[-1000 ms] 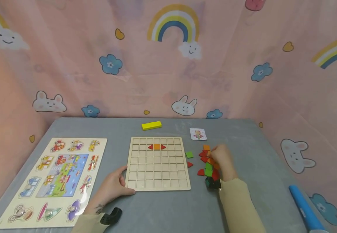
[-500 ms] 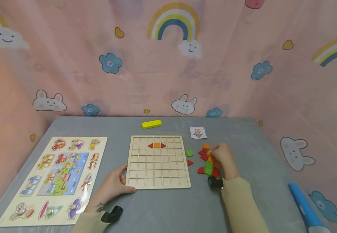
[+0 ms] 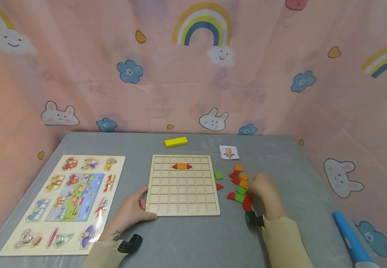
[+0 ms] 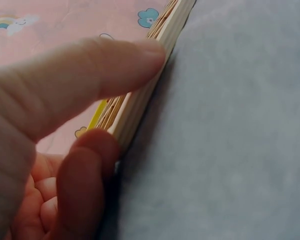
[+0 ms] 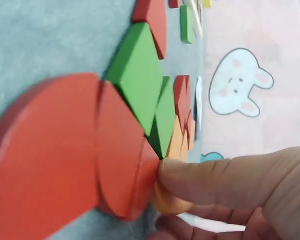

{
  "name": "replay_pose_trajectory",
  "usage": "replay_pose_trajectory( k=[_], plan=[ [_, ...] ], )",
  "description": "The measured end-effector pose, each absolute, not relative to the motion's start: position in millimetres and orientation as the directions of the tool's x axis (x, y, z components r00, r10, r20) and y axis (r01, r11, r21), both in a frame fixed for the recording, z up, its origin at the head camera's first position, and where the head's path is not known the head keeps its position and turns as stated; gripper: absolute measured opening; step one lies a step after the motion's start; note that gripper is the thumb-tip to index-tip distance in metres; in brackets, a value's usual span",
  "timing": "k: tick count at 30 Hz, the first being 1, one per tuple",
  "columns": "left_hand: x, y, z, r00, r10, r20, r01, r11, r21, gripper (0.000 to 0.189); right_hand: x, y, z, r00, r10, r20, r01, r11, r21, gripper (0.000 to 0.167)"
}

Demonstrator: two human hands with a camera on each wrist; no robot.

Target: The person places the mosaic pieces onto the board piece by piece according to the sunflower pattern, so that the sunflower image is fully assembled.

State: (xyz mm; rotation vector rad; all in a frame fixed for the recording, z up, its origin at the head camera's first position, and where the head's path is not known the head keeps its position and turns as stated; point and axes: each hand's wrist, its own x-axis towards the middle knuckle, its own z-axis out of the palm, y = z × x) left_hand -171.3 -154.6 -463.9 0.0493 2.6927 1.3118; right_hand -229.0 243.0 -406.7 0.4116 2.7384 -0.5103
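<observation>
A square wooden grid board (image 3: pixel 182 190) lies mid-table, with an orange square (image 3: pixel 182 166) between two red triangles in an upper row. My left hand (image 3: pixel 133 208) holds its near left corner; in the left wrist view the thumb (image 4: pixel 140 55) presses the edge and a bent finger (image 4: pixel 97 150) is at the corner. Right of the board is a loose pile of red, orange and green pieces. At the pile's right side, my right hand (image 3: pixel 264 191) pinches a round-edged orange piece (image 5: pixel 169 200), partly hidden by the thumb. Beside it lie red curved pieces (image 5: pixel 121 155) and green diamonds (image 5: pixel 137 75).
A picture puzzle board (image 3: pixel 111 201) lies at the left. Behind the grid board are a yellow block (image 3: pixel 176 142) and a small pattern card (image 3: pixel 229 152). A green piece (image 3: pixel 218 175) and a red triangle (image 3: pixel 219 186) sit between board and pile. A blue object (image 3: pixel 351 236) stands front right.
My right hand has left an orange square in the pile's upper part and moved nearer and slightly right, to the orange piece. The left hand stays at the board's corner.
</observation>
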Motion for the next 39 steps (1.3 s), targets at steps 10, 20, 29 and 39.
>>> replay_pose_trajectory(
  k=[10, 20, 29, 39],
  plan=[
    [-170.0, -153.0, -461.1, -0.989, 0.098, -0.110, -0.027, 0.615, 0.788, 0.098, -241.3, 174.5, -402.0, -0.947, 0.137, -0.291, 0.321, 0.449, -0.834, 0.015],
    [-170.6, -152.3, -463.1, -0.990, 0.089, -0.112, -0.034, 0.615, 0.788, 0.098, -262.3, 79.4, -427.3, -0.943, 0.073, -0.326, 0.334, 0.207, -0.920, 0.010],
    [-170.7, -152.6, -464.6, -0.991, 0.092, -0.097, -0.021, 0.610, 0.792, 0.097, -271.0, 56.7, -426.9, -0.966, 0.092, -0.241, 0.256, 0.472, -0.844, 0.016],
    [-171.7, -153.9, -466.4, -0.991, 0.094, -0.093, -0.018, 0.601, 0.799, 0.097, -274.7, 54.5, -426.1, -0.978, 0.100, -0.183, 0.203, 0.658, -0.725, 0.019]
  ],
)
